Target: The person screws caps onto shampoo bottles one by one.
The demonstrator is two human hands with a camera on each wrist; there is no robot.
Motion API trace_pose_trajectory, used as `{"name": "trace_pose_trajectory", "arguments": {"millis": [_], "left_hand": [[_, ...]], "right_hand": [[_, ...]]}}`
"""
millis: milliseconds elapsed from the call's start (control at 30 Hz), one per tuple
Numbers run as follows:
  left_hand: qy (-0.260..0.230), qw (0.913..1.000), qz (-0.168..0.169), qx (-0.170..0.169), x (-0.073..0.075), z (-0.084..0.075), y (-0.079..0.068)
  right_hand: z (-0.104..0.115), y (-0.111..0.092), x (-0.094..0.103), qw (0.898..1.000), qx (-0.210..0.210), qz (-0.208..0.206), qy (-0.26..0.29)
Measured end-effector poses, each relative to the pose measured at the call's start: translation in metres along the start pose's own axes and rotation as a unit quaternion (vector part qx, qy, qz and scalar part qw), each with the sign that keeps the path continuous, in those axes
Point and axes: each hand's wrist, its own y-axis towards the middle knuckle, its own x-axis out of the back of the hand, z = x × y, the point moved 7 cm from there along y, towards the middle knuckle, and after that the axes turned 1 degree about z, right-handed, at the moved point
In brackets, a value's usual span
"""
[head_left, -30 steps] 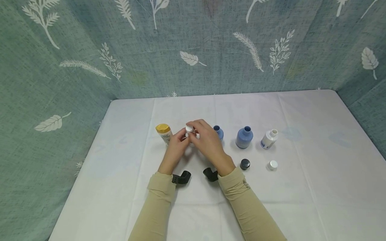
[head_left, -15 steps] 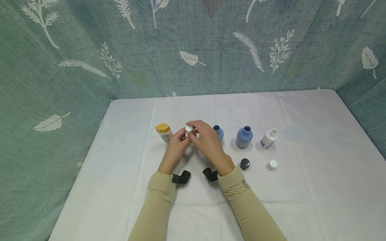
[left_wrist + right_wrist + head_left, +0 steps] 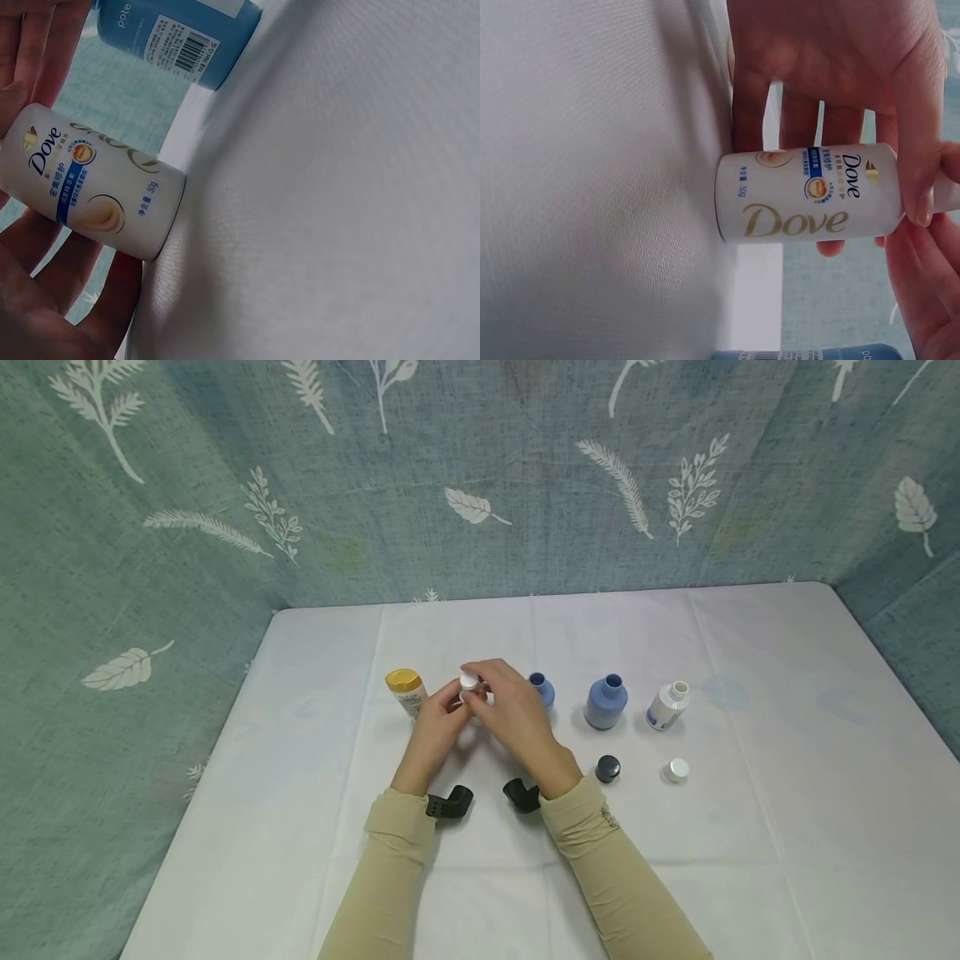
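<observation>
White cloth over the surface (image 3: 750, 877). Nearest us, two khaki sleeves (image 3: 378, 885), chopped off by the bottom edge, each wrist wearing a black strapped device (image 3: 450, 803). A loose white cap (image 3: 677, 770) and a black cap (image 3: 607, 768) lie to the right.

Now the middle: the left hand (image 3: 438, 718) has its fingers wrapped behind a white Dove bottle (image 3: 802, 195), thumb on the shoulder, and the right hand (image 3: 516, 712) pinches the small white top (image 3: 468, 682). From the head, fingers cover nearly the whole bottle; the wrist views give us the label, upright, base down by the cloth. Touching it? Can't be sure. Nor can I tell how the top sits on the neck, fingers in the way!

Beside the left hand, a yellow-capped bottle (image 3: 408, 692), lower part hidden. Tucked behind the right hand, a blue bottle (image 3: 543, 693), cropped in both wrist views. Out right, a larger blue bottle (image 3: 606, 706) and a white bottle (image 3: 667, 707), mouths uncovered. Farthest back, the leaf-print curtain (image 3: 375, 552), running out of frame.
</observation>
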Motion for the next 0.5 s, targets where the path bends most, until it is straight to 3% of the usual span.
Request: {"name": "trace_pose_trajectory", "arguments": {"millis": [233,500], "left_hand": [[0.022,0.9997,-0.014,0.0,0.001,0.026,0.008],[0.025,0.9993,-0.025,0.01,0.002,0.032,0.009]], "right_hand": [[0.003,0.0,0.002,1.0,0.022,0.003,-0.005],[0.003,0.001,0.001,1.0,0.02,0.01,-0.011]]}}
